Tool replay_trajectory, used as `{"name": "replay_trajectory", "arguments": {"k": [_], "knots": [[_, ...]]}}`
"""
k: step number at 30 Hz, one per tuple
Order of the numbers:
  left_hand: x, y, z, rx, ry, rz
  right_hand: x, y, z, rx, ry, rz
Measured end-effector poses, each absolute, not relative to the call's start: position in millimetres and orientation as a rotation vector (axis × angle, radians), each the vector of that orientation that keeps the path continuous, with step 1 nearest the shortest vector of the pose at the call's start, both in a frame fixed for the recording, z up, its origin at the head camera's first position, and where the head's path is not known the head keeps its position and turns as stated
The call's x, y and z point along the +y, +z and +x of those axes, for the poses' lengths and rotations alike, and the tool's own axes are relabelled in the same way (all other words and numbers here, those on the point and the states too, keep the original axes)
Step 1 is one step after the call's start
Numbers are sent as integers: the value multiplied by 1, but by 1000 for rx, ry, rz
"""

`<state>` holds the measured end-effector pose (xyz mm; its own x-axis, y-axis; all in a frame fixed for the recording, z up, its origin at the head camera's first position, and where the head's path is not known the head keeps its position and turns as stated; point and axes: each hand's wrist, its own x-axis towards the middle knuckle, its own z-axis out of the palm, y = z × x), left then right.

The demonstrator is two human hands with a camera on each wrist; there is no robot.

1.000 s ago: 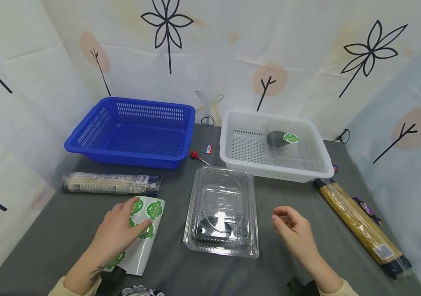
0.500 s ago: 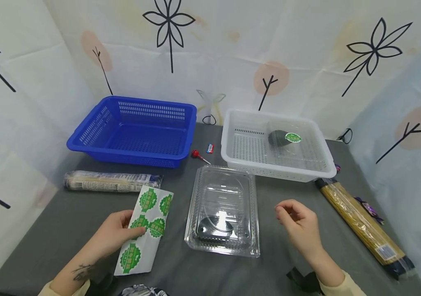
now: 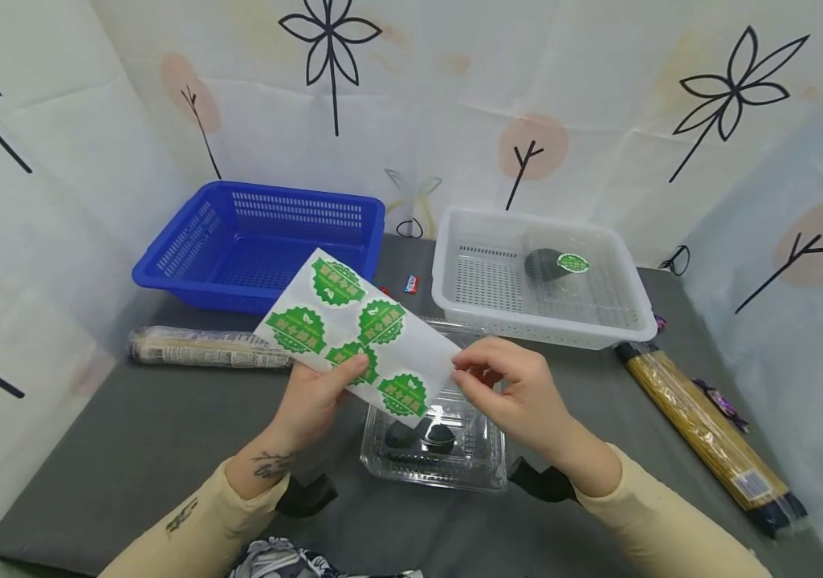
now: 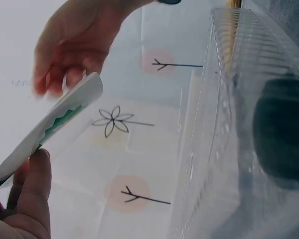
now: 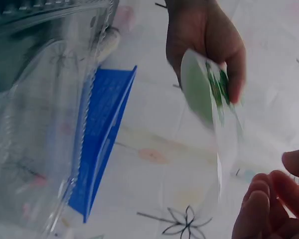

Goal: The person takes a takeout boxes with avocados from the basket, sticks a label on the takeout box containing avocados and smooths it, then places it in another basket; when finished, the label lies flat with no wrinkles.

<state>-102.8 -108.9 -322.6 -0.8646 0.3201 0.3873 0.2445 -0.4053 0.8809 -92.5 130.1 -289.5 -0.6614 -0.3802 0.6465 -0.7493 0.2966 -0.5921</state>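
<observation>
My left hand [image 3: 313, 405] grips a white sheet of round green stickers [image 3: 421, 345] by its lower edge, thumb on top. In the head view the sheet is raised and tilted over a clear plastic clamshell box [image 3: 433, 475], hiding part of it. My right hand [image 3: 519, 389], fingers loosely bent, is at the sheet's right corner. The right wrist view has a gap between the sheet [image 5: 223, 144] and my right hand [image 5: 269, 211]. Seen from the left wrist, the sheet [image 4: 65, 112] bows, its end close below the right fingers [image 4: 55, 82].
Behind stand a blue basket [image 3: 187, 282] and a white basket [image 3: 541, 327] holding a clear box with a green sticker [image 3: 573, 262]. A pack of noodles [image 3: 201, 349] lies left, a spaghetti pack [image 3: 700, 433] right. Small wrapped sweets [image 3: 411, 283] lie between the baskets.
The left hand has lifted the sticker sheet off the table, carried it right and turned it over the clamshell box. The right hand has moved left and up to the sheet's corner.
</observation>
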Motion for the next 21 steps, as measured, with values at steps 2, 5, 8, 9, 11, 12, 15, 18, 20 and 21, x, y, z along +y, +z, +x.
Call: {"name": "replay_trajectory", "arguments": {"k": [2,5,8,9,11,12,15,18,20,21], "knots": [[-100,-323,-103,1713,2443,879,121,-287,-96,-2227,1264,1019],[-91,-323,-103,1740,2389,988,112,-284,-99,-2308,1176,981],[-86,-323,-101,1747,2335,1068,108,-281,-99,-2417,1146,931],[-85,-323,-100,1759,2316,1096,107,-281,-99,-2448,1156,922],[-84,-323,-99,1776,2284,1127,106,-282,-99,-2493,1184,903],[-83,-323,-98,1783,2268,1124,106,-283,-99,-2500,1216,898],[-83,-322,-97,1798,2244,1122,108,-287,-101,-2501,1378,863],[-83,-321,-96,1795,2264,1028,110,-287,-102,-2467,1609,788],[-84,-321,-95,1801,2289,961,111,-287,-103,-2425,1720,744],[-84,-321,-95,1798,2304,918,112,-287,-103,-2391,1767,742]]}}
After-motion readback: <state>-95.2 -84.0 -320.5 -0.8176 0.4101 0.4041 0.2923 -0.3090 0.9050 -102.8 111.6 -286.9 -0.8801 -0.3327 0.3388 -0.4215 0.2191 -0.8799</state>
